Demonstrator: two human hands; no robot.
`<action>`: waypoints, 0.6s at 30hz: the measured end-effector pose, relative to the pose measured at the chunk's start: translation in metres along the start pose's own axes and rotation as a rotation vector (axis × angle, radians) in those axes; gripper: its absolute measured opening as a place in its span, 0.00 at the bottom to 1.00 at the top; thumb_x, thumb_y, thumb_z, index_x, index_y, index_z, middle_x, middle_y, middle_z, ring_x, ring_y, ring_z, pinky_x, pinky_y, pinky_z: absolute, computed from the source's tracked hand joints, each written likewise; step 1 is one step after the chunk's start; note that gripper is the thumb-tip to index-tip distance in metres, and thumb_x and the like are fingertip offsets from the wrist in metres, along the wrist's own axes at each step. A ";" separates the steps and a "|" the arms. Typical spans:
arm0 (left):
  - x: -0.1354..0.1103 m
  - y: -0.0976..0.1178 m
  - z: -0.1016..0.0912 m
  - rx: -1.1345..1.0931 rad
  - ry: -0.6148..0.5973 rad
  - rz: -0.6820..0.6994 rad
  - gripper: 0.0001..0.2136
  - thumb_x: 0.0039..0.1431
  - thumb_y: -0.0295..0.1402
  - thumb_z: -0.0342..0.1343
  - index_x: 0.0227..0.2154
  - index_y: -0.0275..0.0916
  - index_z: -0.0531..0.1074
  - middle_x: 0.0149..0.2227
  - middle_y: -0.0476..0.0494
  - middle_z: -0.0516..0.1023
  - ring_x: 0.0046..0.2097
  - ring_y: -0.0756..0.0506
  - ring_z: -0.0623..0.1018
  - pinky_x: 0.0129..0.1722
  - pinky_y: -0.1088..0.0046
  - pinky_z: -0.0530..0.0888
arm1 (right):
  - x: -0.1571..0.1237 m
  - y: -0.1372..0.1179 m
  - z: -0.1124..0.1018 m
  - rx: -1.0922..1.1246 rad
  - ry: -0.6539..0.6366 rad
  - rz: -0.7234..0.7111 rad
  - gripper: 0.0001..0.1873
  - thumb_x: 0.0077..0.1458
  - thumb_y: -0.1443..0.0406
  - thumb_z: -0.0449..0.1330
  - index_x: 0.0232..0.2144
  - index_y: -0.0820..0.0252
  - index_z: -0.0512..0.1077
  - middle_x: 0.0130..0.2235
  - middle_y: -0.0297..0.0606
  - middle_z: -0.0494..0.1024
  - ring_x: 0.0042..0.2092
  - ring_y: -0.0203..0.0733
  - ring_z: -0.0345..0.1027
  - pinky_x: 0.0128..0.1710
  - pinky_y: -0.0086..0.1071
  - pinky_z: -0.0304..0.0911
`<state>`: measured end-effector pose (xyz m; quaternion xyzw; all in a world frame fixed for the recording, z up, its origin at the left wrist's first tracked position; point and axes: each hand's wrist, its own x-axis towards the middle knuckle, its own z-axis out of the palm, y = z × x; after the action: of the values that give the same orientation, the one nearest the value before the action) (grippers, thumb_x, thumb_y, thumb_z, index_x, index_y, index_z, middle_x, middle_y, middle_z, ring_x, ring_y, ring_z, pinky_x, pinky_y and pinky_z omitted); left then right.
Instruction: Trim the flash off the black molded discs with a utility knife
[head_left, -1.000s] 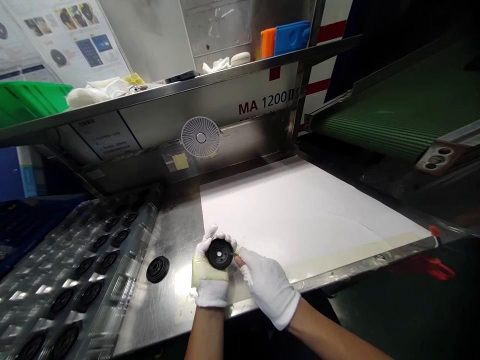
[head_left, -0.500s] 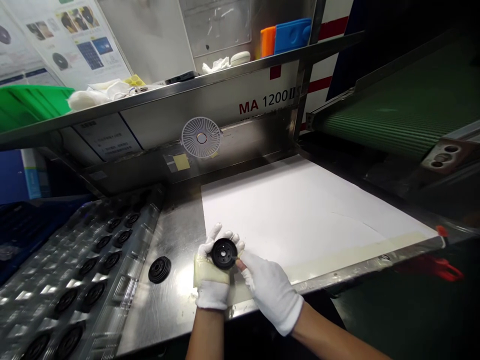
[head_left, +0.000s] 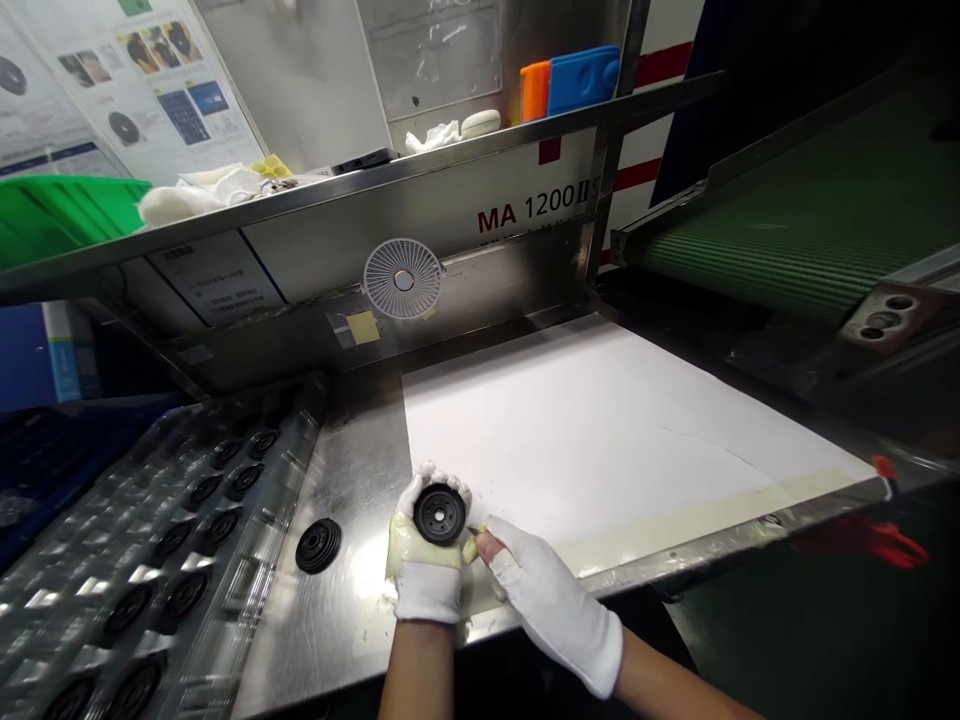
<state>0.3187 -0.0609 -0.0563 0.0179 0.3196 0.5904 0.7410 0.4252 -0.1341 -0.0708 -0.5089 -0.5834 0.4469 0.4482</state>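
My left hand [head_left: 427,550], in a white glove with a pale yellow palm, is shut on a black moulded disc [head_left: 439,514] with a small centre hole. My right hand [head_left: 547,600], also white-gloved with a bare fingertip, is at the disc's right edge. A thin, tiny sliver shows near its fingertips, too small to name. A matching black disc [head_left: 318,546] lies flat on the steel table [head_left: 352,470], to the left of my hands.
At left, a clear formed tray [head_left: 285,470] holds several black discs. A white sheet [head_left: 600,440] lies taped on the table. A small fan [head_left: 403,279] sits under a steel shelf [head_left: 375,175] bearing cloths. A green belt conveyor [head_left: 795,220] runs at right.
The held disc has shifted slightly left and down since the last frame. My right hand has dropped a little lower and closer to the disc's lower right edge.
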 end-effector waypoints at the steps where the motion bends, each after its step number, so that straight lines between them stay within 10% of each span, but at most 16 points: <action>1: 0.000 0.000 0.000 -0.007 0.005 -0.002 0.03 0.47 0.25 0.55 0.27 0.36 0.70 0.26 0.48 0.71 0.30 0.49 0.74 0.33 0.70 0.73 | 0.000 0.001 -0.002 0.081 -0.004 0.025 0.19 0.61 0.54 0.43 0.25 0.59 0.61 0.21 0.28 0.59 0.23 0.33 0.53 0.23 0.27 0.51; 11: 0.000 -0.005 0.010 -0.020 0.057 -0.078 0.06 0.50 0.20 0.50 0.27 0.35 0.69 0.27 0.46 0.73 0.31 0.48 0.74 0.35 0.65 0.74 | -0.006 0.013 -0.019 0.451 0.189 0.206 0.25 0.55 0.45 0.48 0.27 0.60 0.64 0.17 0.25 0.58 0.16 0.28 0.46 0.15 0.23 0.43; 18: 0.006 -0.011 0.010 0.079 0.079 -0.053 0.06 0.51 0.22 0.49 0.27 0.34 0.71 0.27 0.43 0.74 0.32 0.46 0.76 0.37 0.63 0.75 | -0.012 0.012 -0.045 1.131 0.159 0.438 0.33 0.41 0.35 0.52 0.30 0.59 0.64 0.22 0.27 0.64 0.15 0.25 0.49 0.13 0.22 0.46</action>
<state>0.3339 -0.0558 -0.0553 0.0154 0.3719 0.5575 0.7421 0.4727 -0.1423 -0.0745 -0.3320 -0.1024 0.7298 0.5887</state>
